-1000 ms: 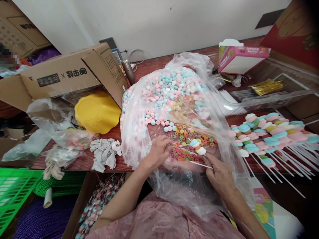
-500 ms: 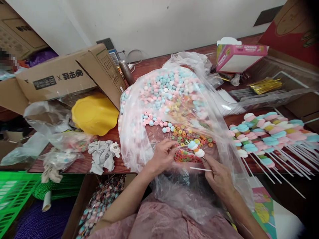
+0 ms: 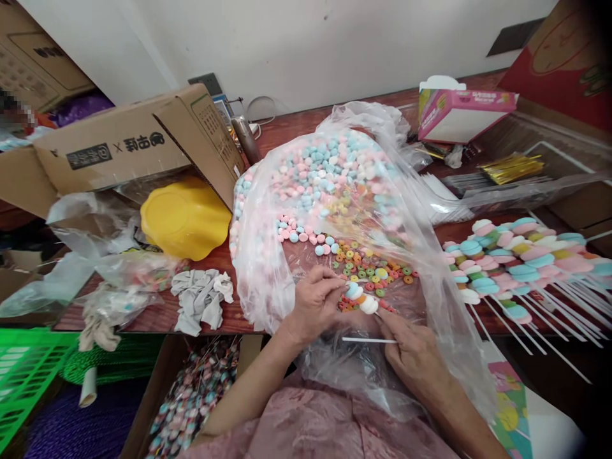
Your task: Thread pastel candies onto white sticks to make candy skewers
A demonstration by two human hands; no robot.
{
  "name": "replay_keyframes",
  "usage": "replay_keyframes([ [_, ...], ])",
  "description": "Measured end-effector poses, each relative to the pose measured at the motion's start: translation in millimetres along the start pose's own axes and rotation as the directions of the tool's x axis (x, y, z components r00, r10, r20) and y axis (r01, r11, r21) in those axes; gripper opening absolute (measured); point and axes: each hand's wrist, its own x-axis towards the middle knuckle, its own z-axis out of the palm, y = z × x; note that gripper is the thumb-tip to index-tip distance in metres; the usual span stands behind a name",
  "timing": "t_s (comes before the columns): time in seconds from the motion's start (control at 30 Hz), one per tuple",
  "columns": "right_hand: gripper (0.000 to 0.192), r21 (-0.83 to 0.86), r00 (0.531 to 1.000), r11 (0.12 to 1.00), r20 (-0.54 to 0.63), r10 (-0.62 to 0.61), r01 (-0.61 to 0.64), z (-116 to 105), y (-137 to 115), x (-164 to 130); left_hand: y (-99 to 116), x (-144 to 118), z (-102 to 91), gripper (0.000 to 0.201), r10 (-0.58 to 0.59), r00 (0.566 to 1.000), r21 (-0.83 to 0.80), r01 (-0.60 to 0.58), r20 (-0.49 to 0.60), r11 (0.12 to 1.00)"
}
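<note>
Pinching a white stick [image 3: 368, 340] low down, the right hand [image 3: 415, 356] keeps the skewer's loaded tip [image 3: 362, 298] angled up-left toward the left hand [image 3: 313, 305], so candy can slide on from that side. Right grip is closed on the stick; a blue and a white piece plus a ring or two already sit on it. Left grip is closed too, thumb and fingers nipped at the tip, w/ something small betw. them, prob. a ring, too small to be sure.

Both hands work inside the mouth of a big clear bag [image 3: 268, 280] spread over the worktop [image 3: 157, 312] edge, so loose rings [image 3: 377, 271] lie right under the fingers and spills stay in the plastic. Farther in, the pastel candy heap [image 3: 329, 172] fills the bag's back.

Right of the bag, finished skewers [image 3: 516, 255] lie side by side, sticks toward the person, easy to grab. Left: grey rag [image 3: 201, 298], crumpled bags, yellow bowl [image 3: 184, 218] upside down, open carton [image 3: 129, 143] on its side. Far right: pink box [image 3: 461, 111] and gold ties [image 3: 511, 167].
</note>
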Motion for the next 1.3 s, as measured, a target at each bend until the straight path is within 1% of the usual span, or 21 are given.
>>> replay_keyframes([
  [0.07, 0.039, -0.031, 0.999, 0.999, 0.041, 0.022, -0.021, 0.4, -1.1, -2.1, 1.7, -2.9, 0.8, 0.014, 0.11, 0.993, 0.108, -0.115, 0.051, 0.988],
  [0.1, 0.041, -0.031, 0.998, 0.999, 0.057, 0.038, -0.036, 0.7, -1.6, -3.2, 2.7, -3.7, 1.4, 0.015, 0.112, 0.992, 0.103, -0.116, 0.05, 0.988],
  [0.13, 0.043, -0.019, 0.996, 0.998, 0.065, 0.053, -0.052, 1.2, -1.8, -4.0, 3.4, -4.1, 2.2, 0.015, 0.079, 0.996, 0.057, -0.081, 0.031, 0.995],
  [0.2, 0.046, 0.024, 0.996, 0.997, 0.048, 0.07, -0.072, 2.7, -1.3, -5.3, 3.6, -3.7, 4.1, 0.018, -0.072, 0.997, -0.144, 0.067, -0.031, 0.987],
  [0.23, 0.047, 0.044, 0.997, 0.996, 0.029, 0.071, -0.072, 3.8, -0.4, -5.7, 2.8, -3.0, 5.1, 0.023, -0.172, 0.984, -0.272, 0.153, -0.048, 0.95],
  [0.3, 0.048, 0.067, 0.998, 0.996, -0.002, 0.063, -0.063, 6.4, 2.3, -6.2, 0.3, -1.8, 6.9, 0.032, -0.353, 0.935, -0.49, 0.295, -0.029, 0.82],
  [0.4, 0.048, 0.058, 0.998, 0.996, -0.017, 0.062, -0.061, 10.2, 7.8, -7.2, -2.8, -2.5, 9.8, 0.037, -0.509, 0.86, -0.636, 0.42, 0.05, 0.647],
  [0.47, 0.046, 0.048, 0.997, 0.997, -0.02, 0.069, -0.068, 11.8, 11.5, -8.5, -2.3, -5.3, 12.9, 0.043, -0.554, 0.83, -0.663, 0.454, 0.07, 0.595],
  [0.53, 0.046, 0.054, 0.997, 0.996, -0.019, 0.07, -0.068, 12.7, 14.6, -10.3, -0.1, -9.2, 16.9, 0.054, -0.566, 0.822, -0.657, 0.46, 0.061, 0.598],
  [0.6, 0.045, 0.069, 0.997, 0.995, -0.021, 0.077, -0.075, 13.0, 16.5, -12.1, 2.3, -13.1, 21.5, 0.062, -0.553, 0.832, -0.631, 0.457, 0.052, 0.628],
  [0.73, 0.042, 0.12, 0.993, 0.988, -0.058, 0.106, -0.098, 14.1, 15.1, -13.9, 1.5, -20.2, 31.7, 0.069, -0.505, 0.859, -0.605, 0.448, 0.086, 0.658],
  [0.87, 0.038, 0.158, 0.994, 0.983, -0.039, 0.104, -0.096, 17.0, 8.1, -10.2, -5.5, -24.5, 39.1, 0.07, -0.503, 0.856, -0.578, 0.471, 0.118, 0.666],
  [0.97, 0.035, 0.164, 0.996, 0.982, 0.001, 0.092, -0.091, 18.4, 5.7, -3.5, -13.9, -14.1, 31.1, 0.065, -0.496, 0.841, -0.498, 0.532, 0.217, 0.684],
  [1.03, 0.035, 0.172, 0.991, 0.976, 0.001, 0.137, -0.135, 17.5, 8.5, 1.4, -22.8, 4.5, 16.1, 0.058, -0.495, 0.814, -0.383, 0.58, 0.304, 0.719],
  [1.07, 0.035, 0.181, 0.985, 0.969, -0.002, 0.17, -0.167, 16.2, 11.1, 3.6, -28.4, 16.9, 6.5, 0.053, -0.495, 0.806, -0.299, 0.584, 0.324, 0.755],
  [1.1, 0.036, 0.196, 0.98, 0.961, -0.001, 0.201, -0.197, 14.4, 14.1, 5.4, -34.6, 30.4, -3.5, 0.046, -0.498, 0.82, -0.185, 0.555, 0.281, 0.811],
  [1.13, 0.036, 0.218, 0.974, 0.95, 0.005, 0.226, -0.222, 12.2, 17.3, 6.9, -41.0, 44.0, -13.0, 0.037, -0.482, 0.851, -0.043, 0.5, 0.207, 0.865],
  [1.17, 0.036, 0.244, 0.97, 0.94, 0.013, 0.245, -0.24, 9.8, 20.2, 8.1, -47.4, 56.6, -21.5, 0.027, -0.443, 0.883, 0.143, 0.423, 0.158, 0.895],
  [1.2, 0.036, 0.268, 0.966, 0.929, 0.022, 0.257, -0.254, 7.4, 22.5, 9.0, -53.4, 67.2, -28.2, 0.017, -0.407, 0.895, 0.337, 0.332, 0.182, 0.881],
  [1.23, 0.035, 0.287, 0.964, 0.921, 0.033, 0.264, -0.262, 5.2, 24.1, 9.6, -59.0, 75.3, -33.1, 0.009, -0.392, 0.894, 0.452, 0.264, 0.218, 0.852],
  [1.3, 0.033, 0.307, 0.962, 0.913, 0.047, 0.268, -0.269, 2.2, 25.1, 10.2, -68.3, 83.1, -37.6, 0.007, -0.382, 0.881, 0.566, 0.171, 0.278, 0.806],
])
